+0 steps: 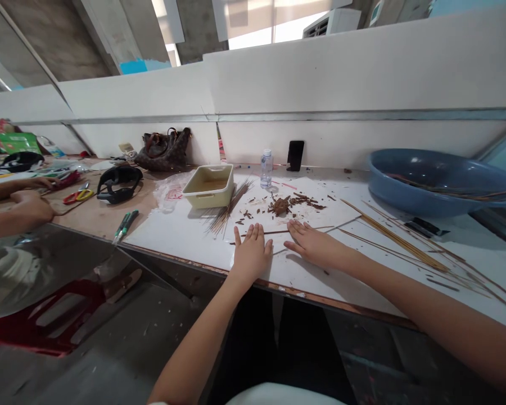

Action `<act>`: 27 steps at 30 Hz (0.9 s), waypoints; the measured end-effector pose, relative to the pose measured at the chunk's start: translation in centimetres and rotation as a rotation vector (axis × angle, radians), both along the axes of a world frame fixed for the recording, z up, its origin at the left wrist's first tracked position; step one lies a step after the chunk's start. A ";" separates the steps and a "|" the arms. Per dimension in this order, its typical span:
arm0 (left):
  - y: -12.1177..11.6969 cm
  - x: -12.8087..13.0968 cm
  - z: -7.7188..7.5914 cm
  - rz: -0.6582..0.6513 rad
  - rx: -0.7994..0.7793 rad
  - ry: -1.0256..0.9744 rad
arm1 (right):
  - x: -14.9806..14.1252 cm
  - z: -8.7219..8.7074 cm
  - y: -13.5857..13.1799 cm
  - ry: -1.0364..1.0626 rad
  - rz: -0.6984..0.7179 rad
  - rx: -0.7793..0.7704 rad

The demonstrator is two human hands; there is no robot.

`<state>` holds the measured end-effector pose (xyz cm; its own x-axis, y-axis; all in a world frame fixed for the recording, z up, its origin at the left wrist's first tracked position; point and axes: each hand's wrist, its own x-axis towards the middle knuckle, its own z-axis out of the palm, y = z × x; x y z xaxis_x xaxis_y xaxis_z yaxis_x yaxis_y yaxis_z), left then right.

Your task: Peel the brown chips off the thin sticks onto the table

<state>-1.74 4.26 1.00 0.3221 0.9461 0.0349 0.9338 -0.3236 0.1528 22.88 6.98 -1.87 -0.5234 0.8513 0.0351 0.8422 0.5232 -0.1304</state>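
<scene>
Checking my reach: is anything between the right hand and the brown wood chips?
A thin stick lies flat on the board just ahead of the right hand, short of the brown wood chips; nothing taller.

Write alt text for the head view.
Two bare hands, the left hand and right hand, lie flat on a white-topped workbench in front of brown wood chips and thin wooden sticks. A cream tray, water bottle and blue basin stand behind; a co-worker's hands rest at left.

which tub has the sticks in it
The blue basin at the right end of the bench: sticks lie inside it. The cream tray by the water bottle shows only something brownish, no sticks.
</scene>
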 end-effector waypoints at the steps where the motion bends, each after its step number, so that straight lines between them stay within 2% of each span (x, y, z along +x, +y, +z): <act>1: 0.3 0.1 0.1 0.007 -0.008 -0.007 | 0.0 0.1 0.4 0.004 0.000 -0.013; 4: -0.2 0.0 -0.1 0.003 0.002 -0.020 | 0.1 0.0 -0.3 0.028 0.007 0.004; 10: -3.8 -1.4 -1.8 -0.053 0.069 -0.002 | 0.7 -0.7 -4.9 0.015 0.013 0.052; 13: -3.2 -1.5 -1.6 -0.062 0.050 -0.001 | 0.8 -0.4 -4.4 0.010 0.028 0.036; 19: 0.1 -0.3 -0.1 0.012 -0.013 0.000 | 0.0 0.5 -0.7 -0.024 -0.012 -0.022; 21: -0.3 -0.2 -0.2 0.020 0.001 0.007 | -0.1 0.2 -1.2 -0.019 -0.013 0.029; 24: -2.3 -0.7 -0.9 0.003 0.027 0.004 | 0.0 -0.5 -3.5 -0.019 -0.021 0.121; 27: -3.9 -1.2 -1.5 -0.005 0.049 -0.006 | 0.3 -0.8 -5.1 -0.032 0.003 0.134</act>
